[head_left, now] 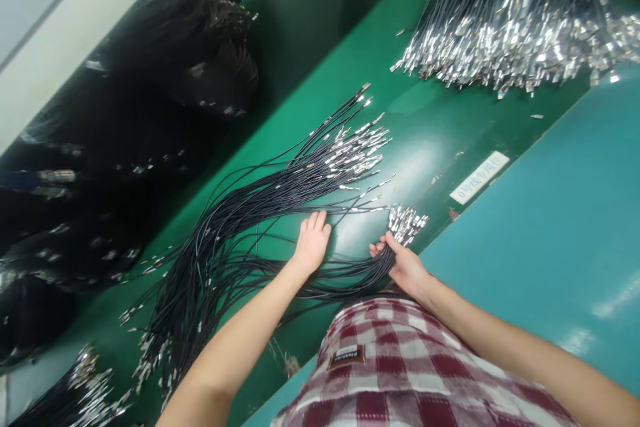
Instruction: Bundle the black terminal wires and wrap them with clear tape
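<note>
The gathered black cables (367, 273) lie low across the green surface (320, 100), near the person's body, with the right hand (406, 270) closed around them just behind the metal terminals (407, 223). The left hand (313, 240) is half-curled at the edge of the loose cable pile (270, 197); whether it pinches a strand cannot be told. A firm, level grip should keep the tips even, and drawing strands singly should limit snagging.

A white label (479, 177) on the right of the green tabletop (425, 147) bore blurred characters, apparently "0号线专用位"; a brown patch (347, 357) on the near checked cloth (400, 387) seemed to read "Fashion", its start unclear.
</note>
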`<state>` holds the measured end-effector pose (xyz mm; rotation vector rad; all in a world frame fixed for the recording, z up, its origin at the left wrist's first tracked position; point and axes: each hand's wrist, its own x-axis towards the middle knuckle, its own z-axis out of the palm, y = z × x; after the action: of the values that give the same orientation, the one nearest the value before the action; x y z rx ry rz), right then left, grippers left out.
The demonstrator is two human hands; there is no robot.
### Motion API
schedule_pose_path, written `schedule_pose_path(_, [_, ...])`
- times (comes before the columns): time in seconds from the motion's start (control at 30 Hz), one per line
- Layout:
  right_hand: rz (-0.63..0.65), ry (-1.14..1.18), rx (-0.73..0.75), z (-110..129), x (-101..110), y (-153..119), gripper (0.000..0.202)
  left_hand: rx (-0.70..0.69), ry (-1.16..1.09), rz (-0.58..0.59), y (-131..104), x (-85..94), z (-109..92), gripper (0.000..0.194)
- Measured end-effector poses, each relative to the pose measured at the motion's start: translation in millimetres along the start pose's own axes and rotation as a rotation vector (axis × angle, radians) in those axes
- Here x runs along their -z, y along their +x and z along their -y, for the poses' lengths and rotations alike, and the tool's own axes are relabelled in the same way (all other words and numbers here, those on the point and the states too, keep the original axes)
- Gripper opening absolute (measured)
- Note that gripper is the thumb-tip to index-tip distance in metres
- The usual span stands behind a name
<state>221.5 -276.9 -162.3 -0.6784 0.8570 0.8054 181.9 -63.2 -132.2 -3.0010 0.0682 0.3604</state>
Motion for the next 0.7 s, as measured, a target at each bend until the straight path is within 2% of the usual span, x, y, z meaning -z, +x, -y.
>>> schedule_pose_path(0.13, [-0.014,0.007,-0.008,1,-1,-3,0.03,-0.039,-0.021,0.0,16,-3.2,12,0.025])
schedule_pose_path(0.23, [-0.015,0.003,-0.006,1,-3,-4,0.031,-0.017,-0.074,0.029,17,-5.0,14,0.023])
schedule_pose_path(0.4, [-0.019,-0.004,-0.003,3,-4,-4,0.033,0.155,-0.212,0.087,8,-0.5,10,0.02])
schedule_pose_path(0.47, [-0.026,-0.014,-0.002,2,-4,-3,0.032,0.171,-0.281,0.115,6,3.6,8,0.015])
schedule_pose_path(0.53, [-0.039,-0.021,0.005,1,-4,-2,0.029,0.154,-0.422,0.088,3,9.6,5,0.015])
schedule_pose_path(0.6, [-0.036,-0.022,0.011,0,-3,0,0.025,0.14,-0.616,0.015,-1,17.9,1,0.018])
schedule_pose_path(0.7, [0.04,-0.025,0.028,-1,-2,2,0.023,0.162,-0.862,-0.069,-10,31.1,-14,0.018])
